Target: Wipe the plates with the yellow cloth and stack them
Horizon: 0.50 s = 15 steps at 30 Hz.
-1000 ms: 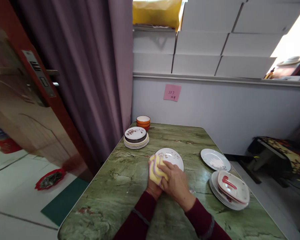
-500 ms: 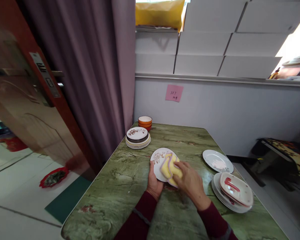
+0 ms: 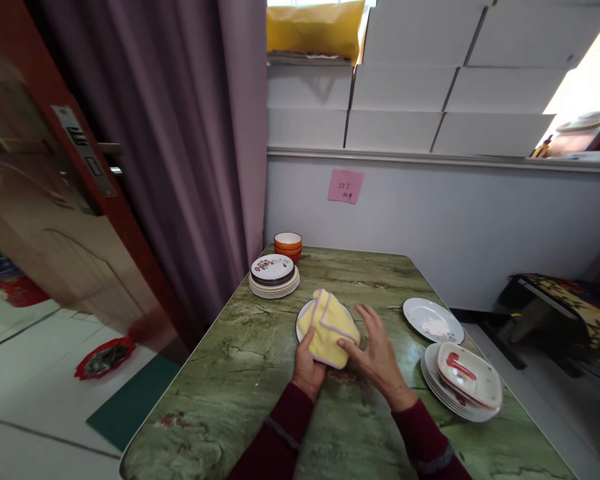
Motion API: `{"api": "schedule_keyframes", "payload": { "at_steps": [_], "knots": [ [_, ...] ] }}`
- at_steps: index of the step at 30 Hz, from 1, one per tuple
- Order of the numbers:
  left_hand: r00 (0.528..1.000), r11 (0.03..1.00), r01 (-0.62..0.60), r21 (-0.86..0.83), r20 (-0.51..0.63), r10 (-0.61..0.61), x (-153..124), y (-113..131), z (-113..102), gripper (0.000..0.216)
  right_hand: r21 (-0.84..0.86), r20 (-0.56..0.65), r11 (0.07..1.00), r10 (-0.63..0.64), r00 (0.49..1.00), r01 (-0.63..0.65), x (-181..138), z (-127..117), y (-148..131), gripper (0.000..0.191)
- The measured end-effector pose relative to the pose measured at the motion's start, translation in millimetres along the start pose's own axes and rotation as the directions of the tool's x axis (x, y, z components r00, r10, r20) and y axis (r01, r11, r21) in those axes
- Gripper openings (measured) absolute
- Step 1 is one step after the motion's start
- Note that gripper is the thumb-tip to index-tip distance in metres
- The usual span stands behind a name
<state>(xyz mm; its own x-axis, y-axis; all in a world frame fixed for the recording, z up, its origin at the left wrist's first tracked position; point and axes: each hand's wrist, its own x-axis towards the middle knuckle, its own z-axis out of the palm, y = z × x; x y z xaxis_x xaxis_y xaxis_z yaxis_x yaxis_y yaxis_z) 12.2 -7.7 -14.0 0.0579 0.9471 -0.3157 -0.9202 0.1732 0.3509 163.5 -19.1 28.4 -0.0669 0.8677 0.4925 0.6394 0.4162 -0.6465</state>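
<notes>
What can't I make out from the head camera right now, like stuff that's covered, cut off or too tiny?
All in the head view:
Plate in hand: most of its face, under the yellow cloth.
Left hand: most fingers, behind the plate.
Pink note: lower writing, too small to read surely.
Yellow package: top, cut off by the upper edge.
</notes>
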Motion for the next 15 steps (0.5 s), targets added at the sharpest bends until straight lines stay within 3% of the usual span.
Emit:
{"api": "schedule_keyframes", "payload": {
  "at_steps": [5, 8, 10, 13, 15],
  "knots": [
    [0.999, 0.999, -0.01, -0.035, 0.04, 0.011, 2, 2, 1, 0.051, -0.05, 0.143, 0.991, -0.119, 0.983, 0.127, -7, -12, 6, 0.093],
    [0.996, 0.999, 0.032, -0.015, 0.081, -0.03, -1, -1, 3, 0.048, -0.056, 0.203, 0.983, -0.159, 0.966, 0.174, -7, -6, 6, 0.082],
    [0.991, 0.999, 0.046, -0.004, 0.124, -0.045, -3, -3, 5, 0.048, -0.011, 0.213, 0.987, -0.153, 0.965, 0.159, -4, -1, 6, 0.062],
    [0.987, 0.999, 0.031, -0.006, 0.156, -0.03, -6, -4, 8, 0.053, 0.184, 0.106, 0.982, 0.009, 0.994, -0.029, 5, 2, 3, 0.034],
    [0.989, 1.0, 0.005, -0.023, 0.149, -0.002, -6, -3, 9, 0.057, 0.457, -0.008, 0.86, 0.257, 0.966, -0.225, 13, -1, -1, 0.038]
  ]
}}
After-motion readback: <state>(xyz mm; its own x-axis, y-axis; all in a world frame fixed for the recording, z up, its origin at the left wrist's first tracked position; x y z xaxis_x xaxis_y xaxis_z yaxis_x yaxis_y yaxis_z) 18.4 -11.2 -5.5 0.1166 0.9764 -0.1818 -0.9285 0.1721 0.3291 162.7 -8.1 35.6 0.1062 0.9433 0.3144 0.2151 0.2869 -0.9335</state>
